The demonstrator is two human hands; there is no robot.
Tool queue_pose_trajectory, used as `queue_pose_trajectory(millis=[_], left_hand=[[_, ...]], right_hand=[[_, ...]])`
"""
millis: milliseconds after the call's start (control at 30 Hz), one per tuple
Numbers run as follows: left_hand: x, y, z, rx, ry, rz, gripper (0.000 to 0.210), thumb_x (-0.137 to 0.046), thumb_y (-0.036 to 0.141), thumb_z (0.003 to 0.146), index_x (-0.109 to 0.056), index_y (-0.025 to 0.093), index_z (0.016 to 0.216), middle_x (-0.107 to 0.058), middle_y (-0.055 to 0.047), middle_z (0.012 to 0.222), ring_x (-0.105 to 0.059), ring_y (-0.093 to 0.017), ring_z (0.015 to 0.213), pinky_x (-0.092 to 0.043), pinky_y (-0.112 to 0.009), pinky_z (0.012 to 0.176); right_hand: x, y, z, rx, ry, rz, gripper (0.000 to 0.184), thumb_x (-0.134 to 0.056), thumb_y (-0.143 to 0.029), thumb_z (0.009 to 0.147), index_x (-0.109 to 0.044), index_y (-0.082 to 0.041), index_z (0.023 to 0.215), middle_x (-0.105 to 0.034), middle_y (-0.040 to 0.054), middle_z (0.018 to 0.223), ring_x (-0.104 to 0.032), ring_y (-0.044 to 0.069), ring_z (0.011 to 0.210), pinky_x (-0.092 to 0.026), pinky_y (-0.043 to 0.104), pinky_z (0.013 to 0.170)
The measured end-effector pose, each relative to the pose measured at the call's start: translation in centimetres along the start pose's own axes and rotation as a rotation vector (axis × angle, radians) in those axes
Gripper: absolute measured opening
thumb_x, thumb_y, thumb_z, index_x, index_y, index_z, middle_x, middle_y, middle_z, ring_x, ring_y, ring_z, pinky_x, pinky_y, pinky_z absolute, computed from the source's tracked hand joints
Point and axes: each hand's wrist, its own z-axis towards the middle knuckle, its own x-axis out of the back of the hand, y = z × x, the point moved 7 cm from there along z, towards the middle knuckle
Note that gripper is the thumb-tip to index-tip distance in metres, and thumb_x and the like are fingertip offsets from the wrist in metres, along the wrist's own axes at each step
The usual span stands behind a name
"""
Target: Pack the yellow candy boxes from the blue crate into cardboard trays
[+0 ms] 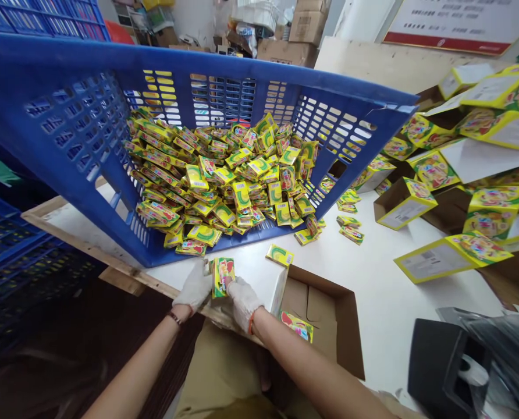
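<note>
My left hand [196,286], in a white glove, grips the left side of several small yellow-and-green printed packs [223,274] held together at the table's front edge. My right hand [245,302], also gloved, closes on their right side with the thumb over the printed front. Just beyond my hands stands a blue plastic crate [224,65], tipped toward me, with a heap of the same packs [242,195] spilling to its open side. A single pack [279,255] lies beside an open brown carton [344,297], right of my right hand.
Open yellow display boxes [438,256] are piled on the white table [377,297] at the right. A few loose packs [350,228] lie between them and the crate. A black dispenser [438,361] stands at the lower right. More blue crates [19,256] are stacked at the left.
</note>
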Motion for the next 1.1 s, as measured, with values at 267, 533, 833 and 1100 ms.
queue_pose_trajectory(millis=[267, 533, 833, 1100], left_hand=[[2.9, 3.9, 2.3, -0.26, 0.117, 0.241, 0.019, -0.05, 0.032, 0.077, -0.06, 0.02, 0.087, -0.063, -0.012, 0.104, -0.057, -0.029, 0.107, -0.044, -0.041, 0.092], [4.5, 7.8, 6.9, -0.402, 0.169, 0.165, 0.014, -0.062, 0.021, 0.066, -0.058, 0.02, 0.079, -0.061, -0.014, 0.106, -0.046, -0.034, 0.122, -0.03, -0.051, 0.107], [0.2, 2.9, 1.8, -0.237, 0.034, -0.525, 0.047, -0.06, 0.051, 0.072, -0.055, 0.018, 0.105, -0.067, -0.007, 0.089, -0.065, -0.02, 0.084, -0.054, -0.037, 0.078], [-2.1, 0.1, 0.0, -0.088, 0.14, -0.68, 0.051, -0.054, 0.058, 0.077, -0.059, 0.02, 0.11, -0.063, -0.009, 0.12, -0.061, -0.022, 0.109, -0.053, -0.033, 0.088]], right_hand=[[4.7, -4.1, -1.4, -0.005, 0.146, -0.49, 0.029, -0.062, -0.027, 0.078, -0.051, -0.022, 0.104, -0.065, 0.0046, 0.086, -0.062, 0.021, 0.075, -0.045, 0.031, 0.068], [3.0, -5.2, -1.1, 0.132, -0.006, -0.88, 0.029, -0.057, -0.022, 0.078, -0.055, -0.02, 0.107, -0.065, 0.0119, 0.107, -0.063, 0.027, 0.094, -0.046, 0.036, 0.079], [6.7, -7.1, -1.0, 0.258, -0.026, -0.346, 0.042, -0.066, -0.036, 0.074, -0.05, -0.021, 0.11, -0.06, 0.0064, 0.112, -0.059, 0.024, 0.101, -0.048, 0.039, 0.088], [3.1, -5.4, -0.7, 0.43, -0.09, -0.872, 0.076, -0.067, -0.02, 0.069, -0.039, -0.016, 0.139, -0.051, 0.0128, 0.124, -0.053, 0.026, 0.111, -0.044, 0.04, 0.099]])
